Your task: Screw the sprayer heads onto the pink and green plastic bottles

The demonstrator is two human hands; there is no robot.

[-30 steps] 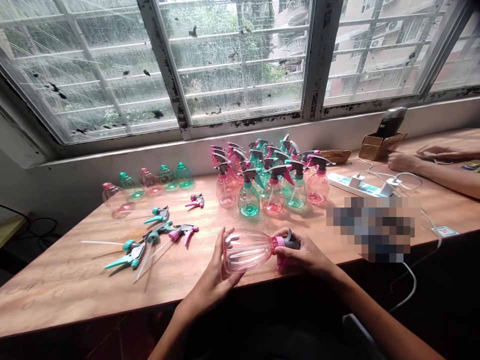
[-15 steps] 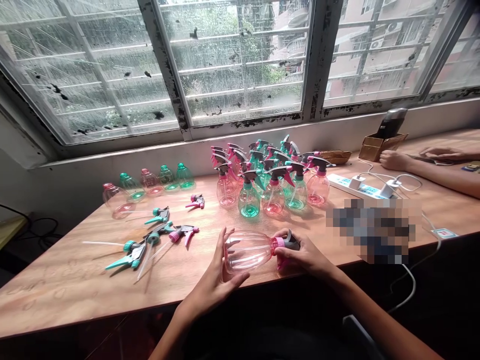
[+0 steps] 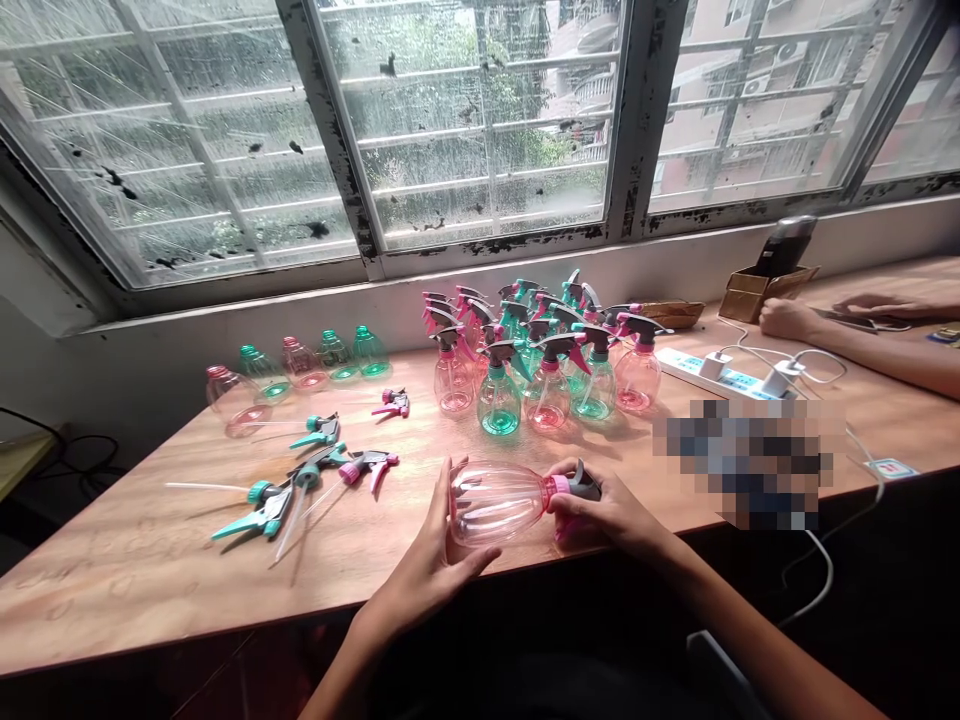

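A clear pink spray bottle (image 3: 499, 503) lies sideways between my hands near the table's front edge. My left hand (image 3: 435, 555) is wrapped round its base, thumb below and fingers behind. My right hand (image 3: 604, 508) grips the grey and pink trigger head at the bottle's neck; part of the trigger is hidden by the fingers. Left of my hands lie several loose trigger heads, among them a teal one (image 3: 264, 508) and a pink one (image 3: 367, 467), some with white dip tubes. Beyond my hands stand several bottles with heads on, such as a green spray bottle (image 3: 499, 400).
Several headless bottles, including a pink one (image 3: 238, 405), stand at the back left of the wooden table (image 3: 112, 560). To the right are a white power strip (image 3: 694, 372) with cables, a pixelated patch, a cardboard box (image 3: 750, 295) and another person's forearms (image 3: 862, 345).
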